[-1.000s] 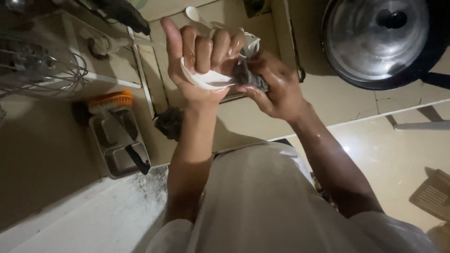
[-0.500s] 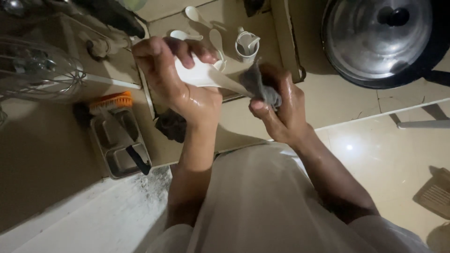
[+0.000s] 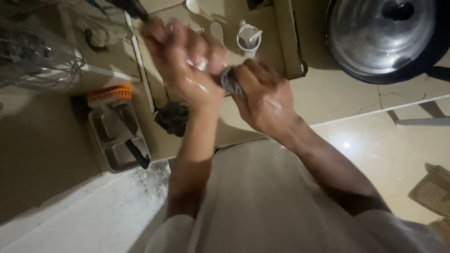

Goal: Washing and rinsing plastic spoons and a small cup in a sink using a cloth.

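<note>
Nearest is the person's pale shirt [image 3: 262, 201], with both wet arms reaching out over it. The left hand [image 3: 187, 70] has its grip curled shut around a small white thing [image 3: 199, 61], mostly hidden, so I cannot tell what it is. The right hand [image 3: 265, 98] squeezes a grey scrubbing pad [image 3: 229, 79] against it. Both hands touch, up above the counter [image 3: 337, 98].

The white thing looks wet and shiny, so it is likely slippery, light and hard. Holding it all the way round seems safest. The pad looks soft and squashy.

Just past the hands lie a dark scrubber [image 3: 172, 117] and a metal tray [image 3: 119, 140] with an orange brush [image 3: 110, 92]. Farther off stand a white cup [image 3: 248, 40], a white spoon [image 3: 193, 6] and a big pot with a shiny lid [image 3: 382, 35]. There is open room to the right, on the pale floor [image 3: 375, 140].
</note>
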